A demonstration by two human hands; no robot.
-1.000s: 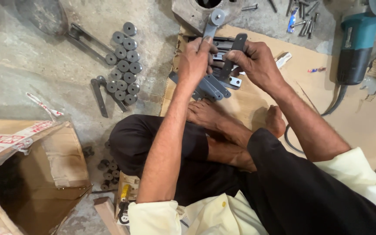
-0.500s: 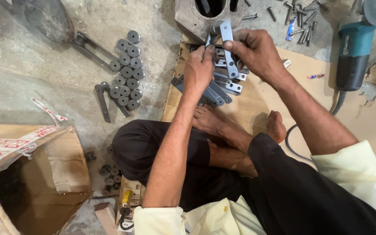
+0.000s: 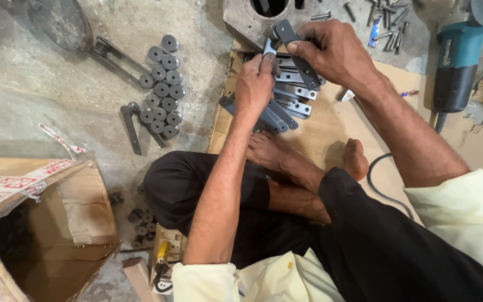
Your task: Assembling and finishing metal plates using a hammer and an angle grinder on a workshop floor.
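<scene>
A person sits cross-legged and barefoot on a stained concrete floor (image 3: 40,112), working over a sheet of flattened cardboard (image 3: 331,128). Nearest the camera, an open carton (image 3: 34,223) stands at the left knee, its inside too dark to read, with a few small dark rollers (image 3: 140,221) scattered beside the thigh. Farther out, the left hand (image 3: 254,84) has its grip pinched shut on a small light metal piece (image 3: 269,46), while the right hand (image 3: 331,50) has its grip closed around a flat dark metal bar (image 3: 297,53), the two parts meeting just above a stack of similar bars (image 3: 286,103) on the cardboard. To the left, grey round discs (image 3: 162,84) lie clustered on bare floor. Beyond the hands, a metal block with a round hole (image 3: 252,17) is cut off by the top edge, as are loose bolts (image 3: 387,17). A teal power tool (image 3: 454,67) rests at far right, its head out of frame. Open floor remains at upper left.
</scene>
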